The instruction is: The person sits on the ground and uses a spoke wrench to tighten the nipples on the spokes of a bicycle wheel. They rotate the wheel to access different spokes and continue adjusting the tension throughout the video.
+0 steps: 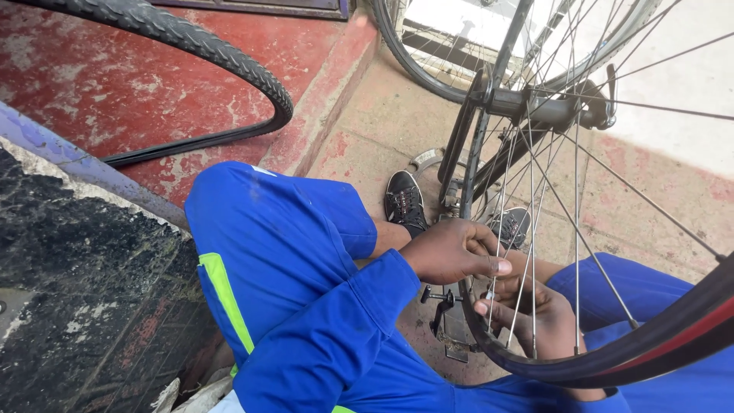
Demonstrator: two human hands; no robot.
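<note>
My right hand (535,317) sits half behind spokes (535,191); what its fingers (493,310) pinch is too small to tell. Rim (657,344) runs off right edge, loose tyre (222,53) off top.

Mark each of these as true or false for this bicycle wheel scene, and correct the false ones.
1. Both hands are at the spokes near the rim of the wheel. True: the left hand and the right hand meet at the spokes close to the rim.
2. The person wears red trousers. False: the overalls are blue with a yellow-green stripe.
3. A loose tyre lies on the red floor at upper left. True: the tyre rests on the red floor.
4. The person is barefoot. False: a black shoe is on the foot.
5. The wheel has no hub fitted. False: the hub sits at its centre.
</note>
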